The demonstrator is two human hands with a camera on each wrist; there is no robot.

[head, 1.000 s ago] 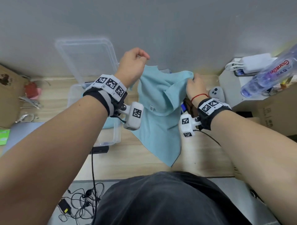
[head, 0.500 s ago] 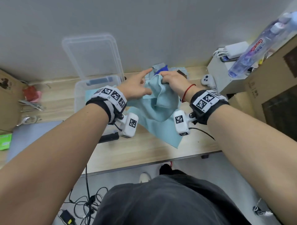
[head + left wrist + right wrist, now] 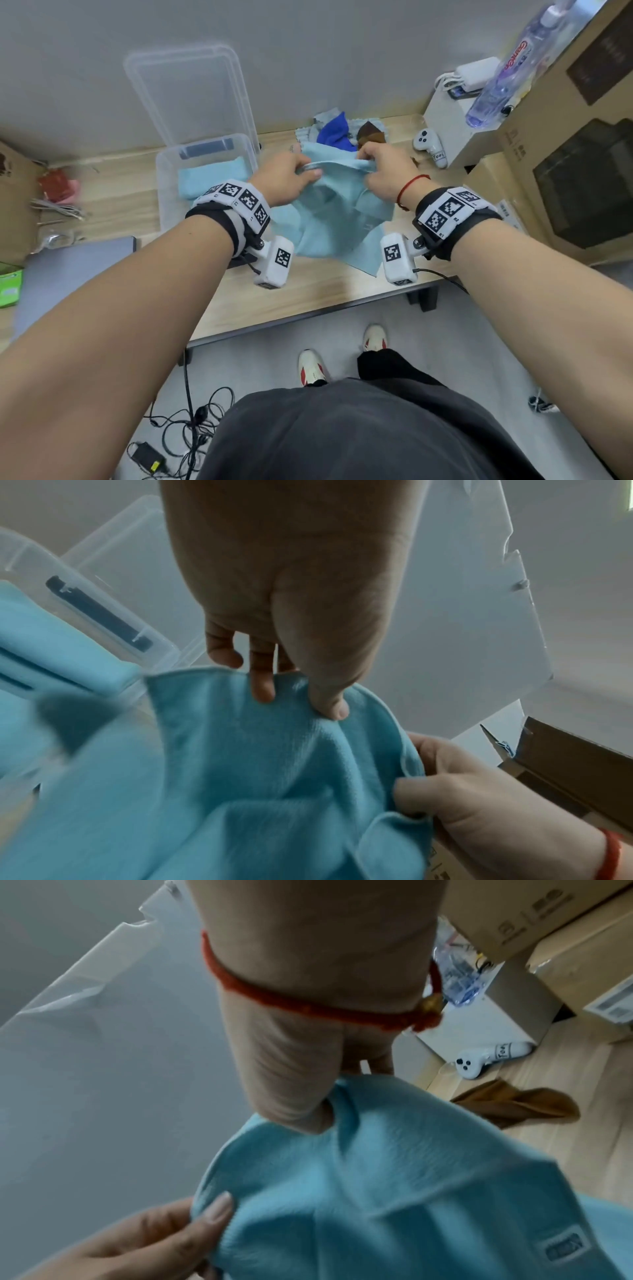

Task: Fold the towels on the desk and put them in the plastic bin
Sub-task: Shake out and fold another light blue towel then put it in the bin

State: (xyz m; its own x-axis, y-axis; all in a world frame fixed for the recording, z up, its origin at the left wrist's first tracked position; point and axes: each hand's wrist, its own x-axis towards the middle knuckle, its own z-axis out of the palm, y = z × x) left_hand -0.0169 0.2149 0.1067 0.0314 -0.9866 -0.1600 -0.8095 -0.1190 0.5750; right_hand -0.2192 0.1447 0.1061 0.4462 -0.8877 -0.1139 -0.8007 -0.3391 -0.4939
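Observation:
A light blue towel [image 3: 329,219] hangs crumpled over the wooden desk [image 3: 308,294], held up by its top edge. My left hand [image 3: 291,174] pinches that edge on the left, thumb and fingers on the cloth [image 3: 260,750]. My right hand [image 3: 383,171] pinches the same edge on the right, seen close in the right wrist view [image 3: 377,1191]. The clear plastic bin [image 3: 164,192] stands to the left with a folded light blue towel [image 3: 212,174] inside. Behind my hands lie a blue towel [image 3: 334,132], a brown towel [image 3: 371,135] and a grey one [image 3: 325,118].
The bin's clear lid [image 3: 191,96] leans on the wall behind it. A white game controller [image 3: 430,145], a white box [image 3: 452,133], a water bottle [image 3: 507,72] and cardboard boxes [image 3: 561,171] crowd the right. A laptop [image 3: 75,263] lies at left.
The towel came down from chest height toward the desk. Both hands moved forward and close together, now pinching along its top edge; the pile of other towels behind has come into view.

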